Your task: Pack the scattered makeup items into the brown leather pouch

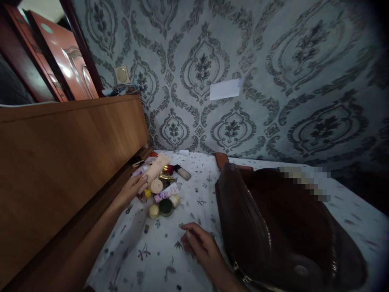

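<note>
My left hand (133,187) is closed round the lower end of a long peach-coloured cosmetic tube (157,167), which it holds tilted above a cluster of small cosmetics. Just under it sit a round peach-lidded jar (156,186), a white and purple tube (166,192), a dark green-lidded jar (165,207) and a pale yellow round pot (153,211). A gold tube (167,178) and a foundation bottle with a black cap (182,172) lie behind. My right hand (200,246) hovers low over the sheet, fingers loosely bent and apart, holding nothing visible. Beside it stands a dark brown bag (243,211), unzipped.
The patterned white bedsheet (170,247) lies beneath everything. A wooden board (69,146) rises along the left, and a papered wall (200,121) closes off the back. A small white item (184,152) rests by the wall. The bag's brown strap (221,160) lies behind it.
</note>
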Tool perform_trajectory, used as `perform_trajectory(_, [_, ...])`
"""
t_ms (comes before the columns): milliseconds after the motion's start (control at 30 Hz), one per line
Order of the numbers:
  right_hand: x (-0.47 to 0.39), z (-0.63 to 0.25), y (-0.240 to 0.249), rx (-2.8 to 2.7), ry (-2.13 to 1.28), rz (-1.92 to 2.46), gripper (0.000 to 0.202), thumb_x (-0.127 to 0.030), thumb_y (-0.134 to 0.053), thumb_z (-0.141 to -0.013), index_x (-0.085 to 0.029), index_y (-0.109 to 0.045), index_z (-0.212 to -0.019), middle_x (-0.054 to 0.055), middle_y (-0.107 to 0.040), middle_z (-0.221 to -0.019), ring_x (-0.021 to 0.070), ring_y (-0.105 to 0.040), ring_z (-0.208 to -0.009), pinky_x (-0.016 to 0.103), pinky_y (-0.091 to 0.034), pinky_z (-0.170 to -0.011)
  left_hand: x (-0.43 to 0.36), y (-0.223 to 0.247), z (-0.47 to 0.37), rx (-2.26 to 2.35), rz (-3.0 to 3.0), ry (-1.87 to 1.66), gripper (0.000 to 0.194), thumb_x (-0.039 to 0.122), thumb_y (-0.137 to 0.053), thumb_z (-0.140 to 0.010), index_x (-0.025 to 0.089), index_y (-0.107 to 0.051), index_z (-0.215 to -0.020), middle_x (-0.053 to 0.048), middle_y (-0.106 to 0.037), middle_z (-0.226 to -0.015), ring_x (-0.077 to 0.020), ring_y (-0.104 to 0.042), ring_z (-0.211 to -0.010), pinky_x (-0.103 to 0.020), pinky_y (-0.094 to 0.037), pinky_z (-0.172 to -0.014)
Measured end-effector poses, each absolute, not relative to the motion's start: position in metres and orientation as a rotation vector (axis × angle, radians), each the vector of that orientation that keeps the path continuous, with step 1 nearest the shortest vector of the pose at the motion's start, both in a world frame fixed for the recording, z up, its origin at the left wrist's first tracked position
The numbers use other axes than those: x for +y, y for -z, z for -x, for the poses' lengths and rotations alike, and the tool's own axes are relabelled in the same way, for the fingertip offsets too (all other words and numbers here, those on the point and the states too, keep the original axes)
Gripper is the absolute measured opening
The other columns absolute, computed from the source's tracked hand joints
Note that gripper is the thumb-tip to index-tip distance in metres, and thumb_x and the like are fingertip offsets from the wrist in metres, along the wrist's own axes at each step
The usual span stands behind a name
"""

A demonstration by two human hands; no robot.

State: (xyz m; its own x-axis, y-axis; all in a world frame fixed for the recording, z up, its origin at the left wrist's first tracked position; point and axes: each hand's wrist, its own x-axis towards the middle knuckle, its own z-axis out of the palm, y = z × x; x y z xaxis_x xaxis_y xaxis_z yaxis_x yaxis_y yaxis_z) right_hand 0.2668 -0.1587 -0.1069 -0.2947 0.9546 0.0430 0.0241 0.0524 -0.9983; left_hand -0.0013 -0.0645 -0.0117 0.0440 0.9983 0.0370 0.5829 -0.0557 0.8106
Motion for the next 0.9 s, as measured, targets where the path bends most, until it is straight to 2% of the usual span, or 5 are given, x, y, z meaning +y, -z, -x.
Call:
perform_trajectory(200, [-0.157, -0.266, 0.114, -1.361, -1.33, 1.092, 0.075, -0.074, -0.05, -0.087, -0.017, -0.057, -0.135, 0.014, -0.07, -0.109, 0.0222, -0.069, -0.084, 0.03, -0.054, -0.062, -0.117, 0.052, -0.058, 1.456, -1.487, -0.8, 0.062, 0.073, -0.032, -0.091, 0.019, -0.049, -0.115, -0.001, -0.061, -0.074, -0.0145, -0.059, -0.047, -0.022, -0.037, -0.037])
perform_trajectory(367, [-0.153, -0.267, 0.123, -1.348, -1.25, 1.097, 0.07, -0.066, -0.052, -0.09, -0.021, -0.053, -0.144, 0.016, -0.069, -0.123, 0.0245, -0.071, -0.092, 0.041, -0.059, -0.082, -0.144, 0.061, -0.085, 1.474, -1.669, -0.652, 0.051, 0.061, -0.033, -0.097, 0.022, -0.042, -0.128, -0.003, -0.067, -0.084, -0.0169, -0.063, -0.056, -0.025, -0.045, -0.046])
perform_trajectory(500, [-0.149, -0.269, 0.131, -1.361, -1.306, 1.025, 0.066, -0.062, -0.054, -0.091, -0.022, -0.054, -0.144, 0.018, -0.059, -0.14, 0.0297, -0.061, -0.124, 0.043, -0.058, -0.091, -0.137, 0.046, -0.081, 1.661, -1.949, -0.554, 0.027, 0.046, -0.046, -0.097, 0.024, -0.061, -0.1, -0.006, -0.071, -0.095, -0.0237, -0.068, -0.088, -0.033, -0.05, -0.077])
perform_trajectory(600, [-0.148, -0.271, 0.135, -1.399, -1.316, 1.022, 0.068, -0.064, -0.051, -0.092, -0.022, -0.053, -0.145, 0.017, -0.054, -0.147, 0.0291, -0.054, -0.134, 0.041, -0.058, -0.093, -0.104, 0.031, -0.055, 1.922, -2.044, -0.497, 0.03, 0.041, -0.046, -0.099, 0.021, -0.064, -0.088, -0.008, -0.07, -0.086, -0.0255, -0.067, -0.088, -0.038, -0.049, -0.083])
perform_trajectory(900, [-0.159, -0.266, 0.119, -1.358, -1.181, 1.173, 0.063, -0.071, -0.044, -0.092, -0.029, -0.063, -0.134, 0.013, -0.065, -0.134, 0.0272, -0.07, -0.105, 0.04, -0.06, -0.087, 0.034, 0.027, 0.049, 2.464, -2.113, -0.465, 0.039, 0.036, -0.063, -0.096, 0.018, -0.057, -0.13, -0.011, -0.058, -0.135, -0.0269, -0.06, -0.118, -0.051, -0.053, -0.098])
